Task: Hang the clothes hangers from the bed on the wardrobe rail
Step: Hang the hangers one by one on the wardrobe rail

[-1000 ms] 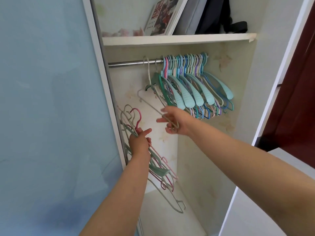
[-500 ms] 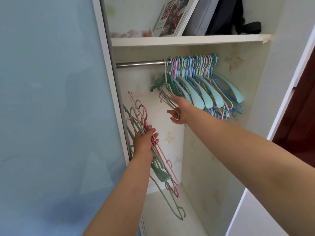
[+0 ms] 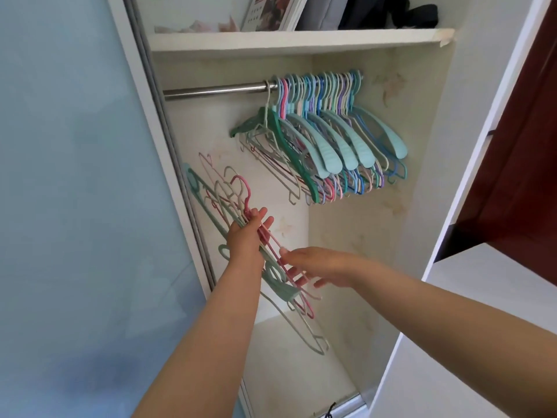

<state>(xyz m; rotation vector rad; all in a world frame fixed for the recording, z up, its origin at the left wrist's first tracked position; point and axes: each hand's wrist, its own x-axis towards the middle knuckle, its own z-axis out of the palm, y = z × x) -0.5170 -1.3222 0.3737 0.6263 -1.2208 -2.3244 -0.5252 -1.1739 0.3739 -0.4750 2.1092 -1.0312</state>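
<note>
The hung hangers [image 3: 328, 140] are teal, blue, pink, lilac and cream. The held bundle of hangers [image 3: 241, 206] mixes pale green, white and pink. The rail [image 3: 211, 90] is silver; the sliding door [image 3: 75, 176] pale blue; the wardrobe wall [image 3: 376, 221] cream with brownish stains.

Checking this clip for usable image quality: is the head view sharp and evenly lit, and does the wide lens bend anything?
Head view: daylight is soft and even, with no harsh glare on the rail. The hung hangers are fairly crisp. The right hand is slightly motion-smeared at its fingertips; the left hand and its bundle of hangers are clearer. Wide-angle distortion bows the wardrobe's door edges outward.
</note>
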